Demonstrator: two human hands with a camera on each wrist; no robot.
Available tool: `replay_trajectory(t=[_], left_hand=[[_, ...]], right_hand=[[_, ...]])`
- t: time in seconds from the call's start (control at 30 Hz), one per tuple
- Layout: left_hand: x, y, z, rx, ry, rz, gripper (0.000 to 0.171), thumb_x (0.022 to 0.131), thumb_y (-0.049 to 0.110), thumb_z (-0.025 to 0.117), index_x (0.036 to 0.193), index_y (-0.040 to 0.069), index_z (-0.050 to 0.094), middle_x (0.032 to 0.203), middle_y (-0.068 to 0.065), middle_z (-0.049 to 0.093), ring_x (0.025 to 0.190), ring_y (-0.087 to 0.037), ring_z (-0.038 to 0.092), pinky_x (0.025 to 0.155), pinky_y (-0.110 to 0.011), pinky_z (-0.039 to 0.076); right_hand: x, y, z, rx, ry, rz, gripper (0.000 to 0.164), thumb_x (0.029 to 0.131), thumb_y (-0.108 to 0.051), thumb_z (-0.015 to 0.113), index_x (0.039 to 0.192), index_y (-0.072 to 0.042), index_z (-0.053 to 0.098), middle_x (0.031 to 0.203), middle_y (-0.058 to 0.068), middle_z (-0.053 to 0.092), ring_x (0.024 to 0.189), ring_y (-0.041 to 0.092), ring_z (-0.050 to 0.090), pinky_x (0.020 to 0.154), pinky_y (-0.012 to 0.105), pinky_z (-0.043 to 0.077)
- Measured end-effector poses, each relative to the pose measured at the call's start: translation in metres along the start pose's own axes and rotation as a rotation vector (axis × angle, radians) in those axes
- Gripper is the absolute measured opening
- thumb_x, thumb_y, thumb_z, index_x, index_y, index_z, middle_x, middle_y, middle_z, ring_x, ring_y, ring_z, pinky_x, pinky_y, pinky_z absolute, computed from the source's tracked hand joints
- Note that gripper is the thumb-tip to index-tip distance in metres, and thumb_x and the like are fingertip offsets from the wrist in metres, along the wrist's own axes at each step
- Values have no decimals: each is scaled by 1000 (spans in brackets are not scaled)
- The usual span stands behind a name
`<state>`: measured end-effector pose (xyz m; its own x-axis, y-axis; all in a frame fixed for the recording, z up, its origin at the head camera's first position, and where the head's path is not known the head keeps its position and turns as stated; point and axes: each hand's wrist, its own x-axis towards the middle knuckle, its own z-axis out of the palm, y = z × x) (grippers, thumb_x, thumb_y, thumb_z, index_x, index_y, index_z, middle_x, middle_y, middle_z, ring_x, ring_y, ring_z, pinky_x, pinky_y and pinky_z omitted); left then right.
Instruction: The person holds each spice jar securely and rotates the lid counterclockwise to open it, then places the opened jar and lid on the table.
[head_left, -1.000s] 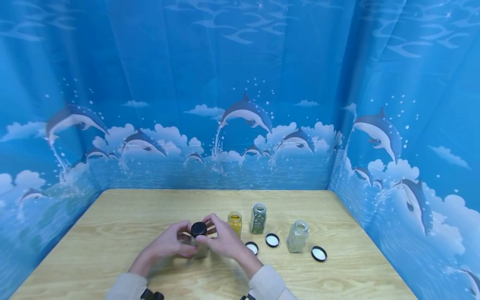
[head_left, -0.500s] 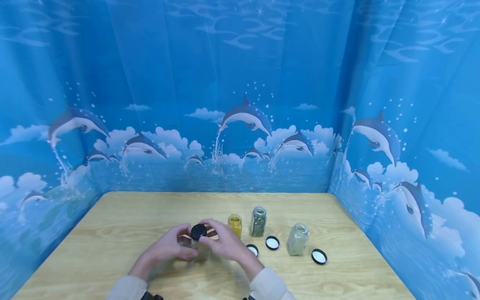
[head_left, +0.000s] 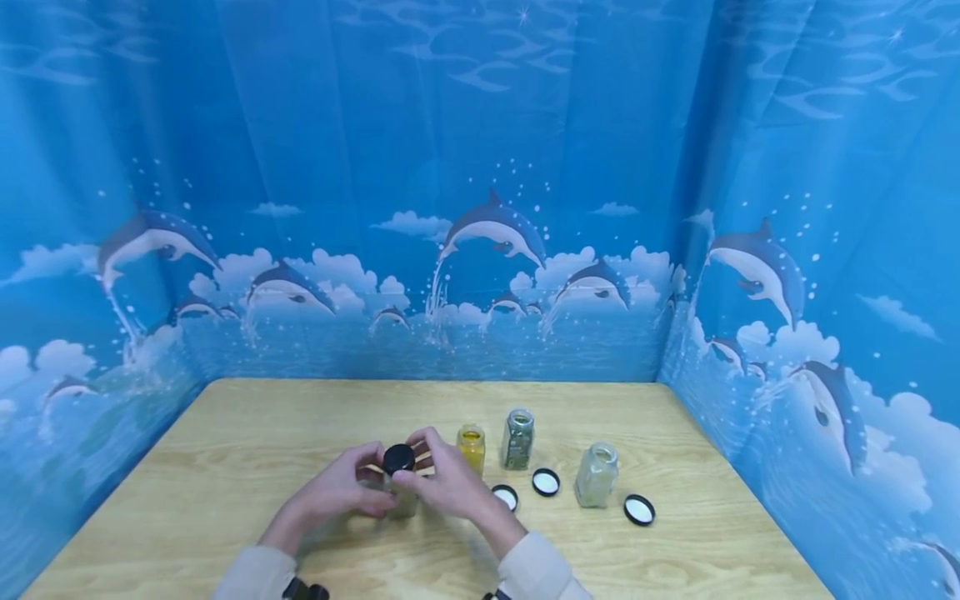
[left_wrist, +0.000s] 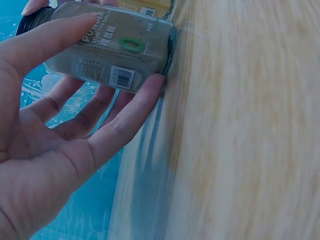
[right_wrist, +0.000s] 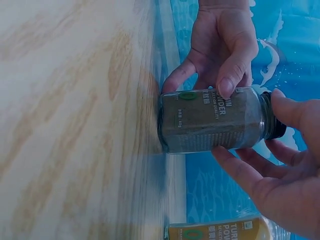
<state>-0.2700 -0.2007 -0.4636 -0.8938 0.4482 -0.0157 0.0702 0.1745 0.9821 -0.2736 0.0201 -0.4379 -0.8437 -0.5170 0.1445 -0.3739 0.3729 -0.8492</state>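
Upright on the table stands a square glass spice jar of brown powder, its label partly reading "powder". A black screw lid sits on its neck. My left hand grips the jar's body from the left, the thumb on the label side and a finger low near the base in the left wrist view. From the right, my right hand holds the lid between thumb and fingers, with one fingertip touching the glass below. In the head view the hands hide much of the jar's body.
Right of the hands stand lidless jars: yellow turmeric, green herb and a pale one. Black lids, white inside up, lie near them: a half-hidden lid, a middle lid and a right lid. Dolphin-print curtain borders the table.
The right fingers shift slightly around the lid and back. The jar and left hand stay in place, and the lid remains on the jar.
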Motion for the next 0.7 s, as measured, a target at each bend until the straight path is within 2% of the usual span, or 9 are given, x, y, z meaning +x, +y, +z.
replay_trajectory(t=[0.17,0.33,0.7], left_hand=[[0,0,-1,-11,-9,-3,39,82,4,81,111,-3,55,118,-16,63,101,-25,69,83,-47,66],[0,0,-1,-20,-11,-12,39,83,4,81,111,-3,55,120,-17,63,103,-26,68,83,-48,66],[0,-1,-1,-26,-11,-10,41,82,3,80,113,-4,55,121,-20,63,103,-27,68,83,-47,66]], right_hand=[[-1,-1,-2,-42,-4,-15,37,96,-25,71,129,-14,58,129,12,68,114,26,69,92,25,61],[0,-2,-4,-85,-17,-27,38,99,-22,68,135,-16,60,134,12,67,114,27,70,95,28,60],[1,-1,-7,-106,-46,-57,42,100,-14,64,142,-13,58,139,13,66,115,27,70,92,22,59]])
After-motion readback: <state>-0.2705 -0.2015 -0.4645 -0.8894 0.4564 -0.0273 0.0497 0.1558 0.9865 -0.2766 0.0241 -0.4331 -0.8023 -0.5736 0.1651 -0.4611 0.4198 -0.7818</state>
